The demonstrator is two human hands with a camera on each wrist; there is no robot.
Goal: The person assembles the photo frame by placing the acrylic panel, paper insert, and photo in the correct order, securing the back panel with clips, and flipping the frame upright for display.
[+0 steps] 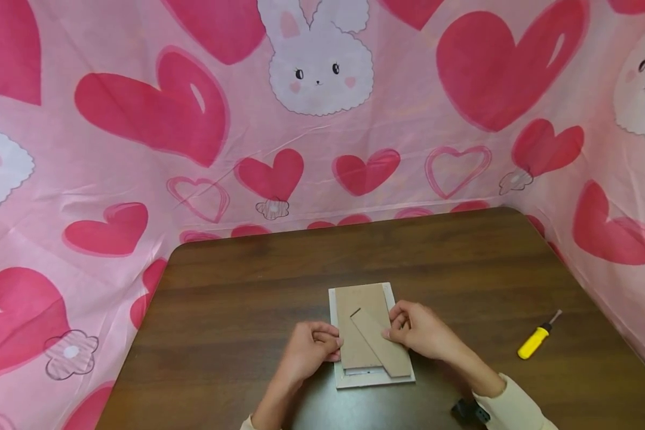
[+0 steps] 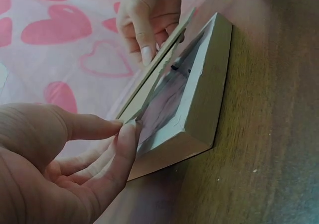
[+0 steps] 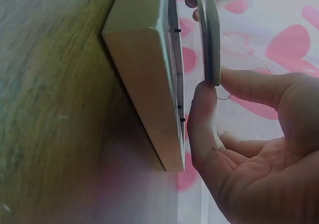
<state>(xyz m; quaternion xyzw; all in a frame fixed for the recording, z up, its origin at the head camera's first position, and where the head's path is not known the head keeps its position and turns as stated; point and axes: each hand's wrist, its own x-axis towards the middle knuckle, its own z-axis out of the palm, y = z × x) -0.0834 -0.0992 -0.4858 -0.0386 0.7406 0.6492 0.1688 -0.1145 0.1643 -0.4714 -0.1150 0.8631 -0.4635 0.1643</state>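
A pale picture frame (image 1: 375,378) lies face down on the table. Above its recess, apart from the rim, is a brown backing board (image 1: 359,294) with a slanted easel stand (image 1: 383,349) on it. My left hand (image 1: 313,346) pinches the board's left edge between thumb and fingertip. At the opposite edge my right hand (image 1: 420,328) pinches the board and the stand together, as the right wrist view shows. Small dark tabs (image 3: 180,119) stick out along the inner rim of the frame. In the left wrist view, a greyish sheet (image 2: 167,97) shows inside the recess.
A yellow-handled screwdriver (image 1: 534,341) lies to the right on the brown wooden table (image 1: 236,310). Beside my right sleeve is a small black object (image 1: 469,412). A pink cloth with hearts and rabbits (image 1: 301,137) hangs behind and along both sides of the table.
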